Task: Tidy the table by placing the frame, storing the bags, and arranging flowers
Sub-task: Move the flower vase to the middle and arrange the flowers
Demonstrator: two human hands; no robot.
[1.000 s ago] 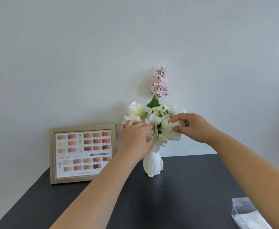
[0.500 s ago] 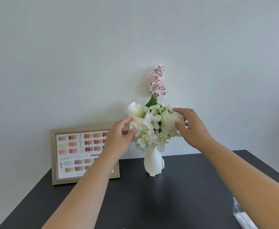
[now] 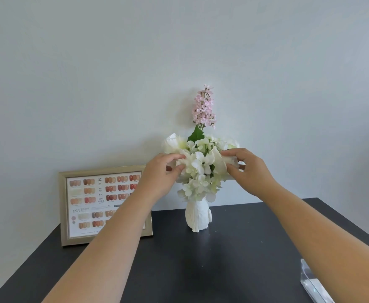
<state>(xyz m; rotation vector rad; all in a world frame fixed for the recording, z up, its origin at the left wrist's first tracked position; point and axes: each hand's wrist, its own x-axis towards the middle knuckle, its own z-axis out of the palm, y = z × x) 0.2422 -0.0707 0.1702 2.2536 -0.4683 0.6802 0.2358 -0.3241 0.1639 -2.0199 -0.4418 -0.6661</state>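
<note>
Both hands have closed back in on the blooms since half a second ago, when they were spread open just off the sides of the bunch; now each is pinching petals.

Far left, frame [image 3: 104,205] stands upright at the back-left of the dark table [image 3: 233,259], leaning at the wall, partly hidden by the left forearm. Left hand [image 3: 157,178] sits at the left edge of the white flowers [image 3: 201,167], thumb and fingers nipped onto petals. Flowers sit in the white vase [image 3: 197,216], centre-back of the table, just right of the frame. Pink sprig [image 3: 203,108] rises straight up behind the white heads, stem axis vertical. Right hand [image 3: 248,171] mirrors on the right edge, fingertips gripping a petal.

Bunch lies directly between the two hands, both equally near; any fluffing move is an outward pull, left and right, against a narrow vase that could tip. Clear container [image 3: 310,283] at the lower right corner, contents unclear.
</note>
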